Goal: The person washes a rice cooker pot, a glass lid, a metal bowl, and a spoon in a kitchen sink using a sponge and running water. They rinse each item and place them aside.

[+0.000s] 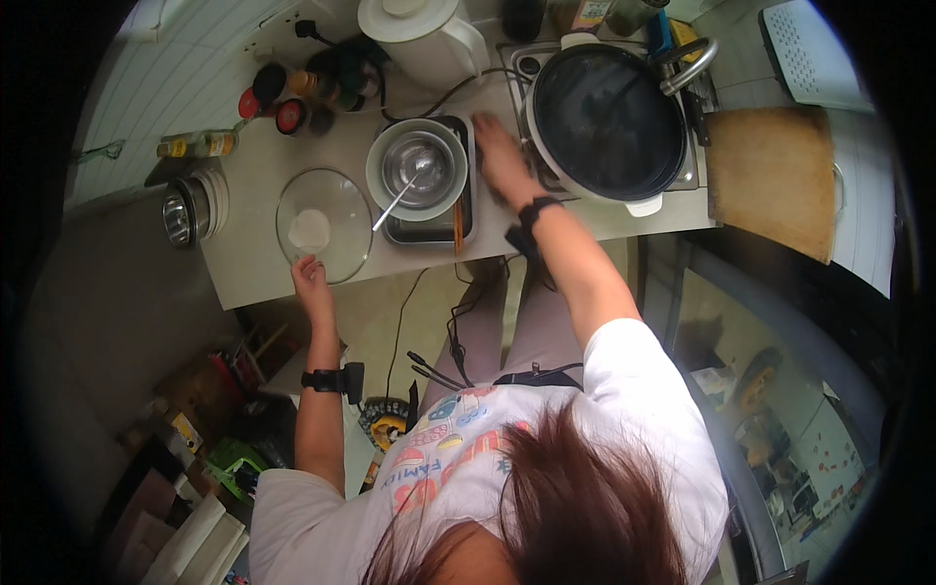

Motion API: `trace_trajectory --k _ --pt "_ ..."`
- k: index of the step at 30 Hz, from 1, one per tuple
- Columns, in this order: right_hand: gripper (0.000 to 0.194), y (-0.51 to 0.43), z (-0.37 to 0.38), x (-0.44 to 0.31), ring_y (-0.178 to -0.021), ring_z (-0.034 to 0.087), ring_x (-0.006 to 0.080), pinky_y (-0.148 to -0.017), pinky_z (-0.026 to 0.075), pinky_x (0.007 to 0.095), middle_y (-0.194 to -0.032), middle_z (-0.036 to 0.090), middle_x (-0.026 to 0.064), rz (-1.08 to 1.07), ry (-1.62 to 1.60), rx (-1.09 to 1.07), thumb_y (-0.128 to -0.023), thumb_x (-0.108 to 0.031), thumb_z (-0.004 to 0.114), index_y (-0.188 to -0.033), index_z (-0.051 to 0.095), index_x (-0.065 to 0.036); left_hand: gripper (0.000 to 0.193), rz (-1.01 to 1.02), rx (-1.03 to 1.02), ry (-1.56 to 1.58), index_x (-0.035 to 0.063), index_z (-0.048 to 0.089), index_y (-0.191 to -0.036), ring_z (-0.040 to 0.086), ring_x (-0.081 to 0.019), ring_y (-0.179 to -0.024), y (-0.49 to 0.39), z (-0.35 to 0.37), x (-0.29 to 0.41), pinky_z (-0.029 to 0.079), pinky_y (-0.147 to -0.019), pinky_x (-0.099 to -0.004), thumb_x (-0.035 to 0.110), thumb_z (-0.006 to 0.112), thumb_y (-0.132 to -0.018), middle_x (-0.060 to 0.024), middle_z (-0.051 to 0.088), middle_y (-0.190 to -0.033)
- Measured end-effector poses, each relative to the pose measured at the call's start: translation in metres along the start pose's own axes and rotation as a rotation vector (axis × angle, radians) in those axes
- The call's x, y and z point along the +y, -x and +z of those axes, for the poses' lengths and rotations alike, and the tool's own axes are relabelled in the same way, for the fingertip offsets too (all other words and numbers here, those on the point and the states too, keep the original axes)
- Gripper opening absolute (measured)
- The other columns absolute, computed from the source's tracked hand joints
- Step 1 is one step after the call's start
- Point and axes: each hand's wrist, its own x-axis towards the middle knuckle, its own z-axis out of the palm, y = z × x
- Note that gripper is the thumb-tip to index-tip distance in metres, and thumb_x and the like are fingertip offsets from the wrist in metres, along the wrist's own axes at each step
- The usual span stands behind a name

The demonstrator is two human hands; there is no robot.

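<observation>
My left hand is at the near rim of a round glass lid, its fingers curled; whether they grip the lid I cannot tell. A pale round thing shows at the lid's middle. My right hand reaches over the counter between a dark rectangular tray and the stove, fingers extended, nothing seen in it. In the tray stand nested bowls with a metal spoon in them, and wooden chopsticks lie at its right side. A large dark pan with white handles sits on the gas stove.
A white jug stands behind the tray, with a black cable running beside it. Spice jars and bottles line the back left. Stacked plates and a metal bowl are at the left edge, a wooden cutting board at right.
</observation>
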Motion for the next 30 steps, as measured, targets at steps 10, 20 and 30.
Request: trace_trajectory --k 10,20,30 --pt "0.062 0.139 -0.088 0.013 -0.141 0.035 0.0265 -0.116 0.031 0.0427 -0.15 0.042 0.0041 -0.409 -0.101 -0.622 -0.075 0.007 0.056 -0.134 0.053 -0.012 0.019 -0.011 -0.099 0.185 0.0034 0.055 -0.108 0.065 -0.017 -0.091 0.009 0.022 0.054 0.048 -0.082 -0.028 0.0 0.051 -0.09 -0.0069 0.064 -0.105" --pt "0.05 0.222 -0.218 0.103 -0.129 0.049 0.0294 -0.105 0.044 0.0382 -0.138 0.055 0.0072 0.177 0.09 -0.261 -0.077 0.008 0.051 -0.122 0.061 -0.01 0.021 0.092 -0.329 0.295 0.0034 0.053 -0.115 0.064 -0.0143 -0.084 0.019 0.095 0.168 0.049 -0.073 -0.0257 0.004 0.052 -0.094 -0.0077 0.062 -0.106" --pt "0.046 0.172 -0.267 0.167 -0.097 0.059 0.0161 -0.084 0.047 0.0277 -0.11 0.062 0.0074 0.88 -0.962 0.695 -0.09 -0.01 0.055 -0.134 0.048 0.002 0.078 -0.35 -0.922 0.162 0.0065 0.025 -0.149 0.05 -0.0266 -0.122 0.029 0.28 0.248 0.046 -0.096 -0.0412 0.043 0.063 -0.092 -0.0152 0.047 -0.139"
